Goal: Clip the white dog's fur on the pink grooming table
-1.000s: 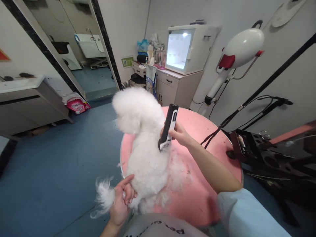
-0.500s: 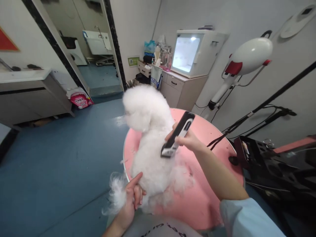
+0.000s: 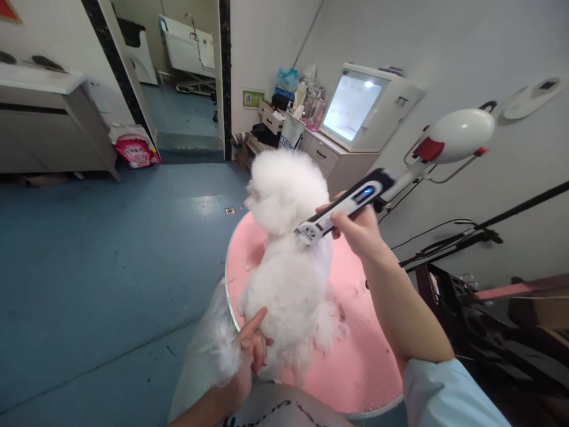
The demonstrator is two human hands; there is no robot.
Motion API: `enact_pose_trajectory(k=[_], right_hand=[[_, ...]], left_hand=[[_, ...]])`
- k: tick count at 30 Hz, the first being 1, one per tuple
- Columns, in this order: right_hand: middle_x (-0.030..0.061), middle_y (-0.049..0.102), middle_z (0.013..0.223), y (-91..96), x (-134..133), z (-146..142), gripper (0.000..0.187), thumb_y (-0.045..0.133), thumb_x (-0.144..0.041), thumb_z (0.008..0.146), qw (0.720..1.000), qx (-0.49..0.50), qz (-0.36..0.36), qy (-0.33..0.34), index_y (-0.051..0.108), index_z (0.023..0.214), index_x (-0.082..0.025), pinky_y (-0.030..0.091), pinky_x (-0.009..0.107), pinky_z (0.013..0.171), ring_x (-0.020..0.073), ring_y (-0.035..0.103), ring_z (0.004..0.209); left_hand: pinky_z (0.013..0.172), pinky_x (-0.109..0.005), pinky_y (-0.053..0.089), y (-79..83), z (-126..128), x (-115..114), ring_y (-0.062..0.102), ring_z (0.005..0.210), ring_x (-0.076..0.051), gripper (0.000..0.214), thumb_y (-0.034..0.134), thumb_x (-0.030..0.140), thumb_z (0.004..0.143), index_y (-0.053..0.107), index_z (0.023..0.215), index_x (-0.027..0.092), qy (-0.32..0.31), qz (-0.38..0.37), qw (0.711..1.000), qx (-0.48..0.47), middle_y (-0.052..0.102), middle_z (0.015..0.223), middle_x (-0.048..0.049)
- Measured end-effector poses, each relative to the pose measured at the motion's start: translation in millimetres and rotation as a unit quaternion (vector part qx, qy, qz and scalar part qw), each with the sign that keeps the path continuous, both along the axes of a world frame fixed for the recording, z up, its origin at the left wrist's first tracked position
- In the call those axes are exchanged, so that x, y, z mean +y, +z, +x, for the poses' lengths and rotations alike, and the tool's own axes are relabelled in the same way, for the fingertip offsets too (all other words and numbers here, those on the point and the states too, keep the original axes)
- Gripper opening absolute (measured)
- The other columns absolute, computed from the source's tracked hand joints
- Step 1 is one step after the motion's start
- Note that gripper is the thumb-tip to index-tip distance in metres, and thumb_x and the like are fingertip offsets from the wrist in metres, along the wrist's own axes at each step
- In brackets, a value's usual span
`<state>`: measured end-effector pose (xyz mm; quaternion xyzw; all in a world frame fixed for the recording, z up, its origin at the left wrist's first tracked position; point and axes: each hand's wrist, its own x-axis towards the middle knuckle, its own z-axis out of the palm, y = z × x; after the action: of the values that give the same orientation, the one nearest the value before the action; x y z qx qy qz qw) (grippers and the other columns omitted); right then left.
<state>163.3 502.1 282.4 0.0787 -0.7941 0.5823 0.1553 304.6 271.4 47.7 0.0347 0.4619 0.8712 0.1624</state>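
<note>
A white dog [image 3: 284, 284] is on the round pink table [image 3: 368, 373], between the hands. The right hand [image 3: 359, 231], forearm stretched forward, closes around a clipper [image 3: 343, 210], now up from mid-back to the neck; the left hand [image 3: 254, 350], index finger extended, curls around the tail [image 3: 226, 356].

Right hand [image 3: 358, 230], right of centre: fingers and thumb closed in a grip; right forearm [image 3: 402, 302] slants to lower right. Left hand [image 3: 249, 350], lower centre: index finger [image 3: 254, 323] extends, others curl; left forearm [image 3: 217, 403] low.
</note>
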Motion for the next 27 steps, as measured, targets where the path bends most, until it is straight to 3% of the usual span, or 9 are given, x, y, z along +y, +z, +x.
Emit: enact_pose_trajectory(k=[4, 12, 18, 23, 27], right_hand=[[-0.0008, 0.067, 0.075, 7.8, 5.1, -14.4, 0.043, 0.08, -0.05, 0.075, 0.997, 0.0, 0.059, -0.057, 0.049, 0.088, -0.023, 0.04, 0.024, 0.035, 0.0075, 0.049, 0.042], [-0.0011, 0.062, 0.075, -10.8, -34.8, -2.3, 0.045, 0.075, -0.056, 0.08, 0.984, -0.151, 0.093, 0.019, 0.047, 0.091, -0.023, 0.046, 0.026, 0.038, 0.0097, 0.055, 0.046], [-0.001, 0.064, 0.075, 14.8, -13.6, -8.3, 0.049, 0.076, -0.063, 0.075, 0.989, 0.003, 0.099, -0.108, 0.051, 0.088, -0.023, 0.039, 0.025, 0.035, 0.0071, 0.047, 0.043], [0.0019, 0.067, 0.079, 29.1, 4.7, -7.9, 0.041, 0.074, -0.058, 0.079, 0.989, -0.001, 0.114, -0.091, 0.055, 0.091, -0.024, 0.039, 0.027, 0.036, 0.0082, 0.044, 0.044], [-0.0001, 0.064, 0.077, 18.2, 2.0, -10.4, 0.042, 0.076, -0.056, 0.078, 0.989, -0.025, 0.125, -0.075, 0.051, 0.089, -0.024, 0.039, 0.026, 0.035, 0.0081, 0.047, 0.044]], left_hand=[[0.074, -0.035, 0.059, 2.2, -0.2, 2.6, 0.048, 0.04, -0.014, 0.08, 0.051, 0.079, 0.082, 0.069, 0.129, 0.016, 0.004, 0.021, 1.0, -0.02, 0.048, 0.036, 0.0014], [0.074, -0.035, 0.059, 8.6, 6.1, 4.4, 0.045, 0.04, -0.012, 0.075, 0.056, 0.079, 0.078, 0.073, 0.125, 0.022, 0.009, 0.029, 0.997, -0.066, 0.049, 0.038, 0.001], [0.077, -0.034, 0.058, 1.2, 7.9, 3.3, 0.047, 0.042, -0.012, 0.073, 0.052, 0.077, 0.082, 0.07, 0.129, 0.025, -0.014, 0.034, 0.998, -0.046, 0.049, 0.039, 0.0018], [0.079, -0.034, 0.057, -1.3, 7.0, 3.7, 0.047, 0.044, -0.013, 0.066, 0.046, 0.072, 0.089, 0.068, 0.132, 0.028, -0.024, 0.043, 0.999, -0.015, 0.049, 0.041, 0.0017], [0.079, -0.037, 0.057, -4.0, 8.3, 3.5, 0.047, 0.045, -0.014, 0.069, 0.042, 0.073, 0.09, 0.066, 0.134, 0.026, -0.033, 0.034, 0.999, -0.011, 0.049, 0.042, 0.0011]])
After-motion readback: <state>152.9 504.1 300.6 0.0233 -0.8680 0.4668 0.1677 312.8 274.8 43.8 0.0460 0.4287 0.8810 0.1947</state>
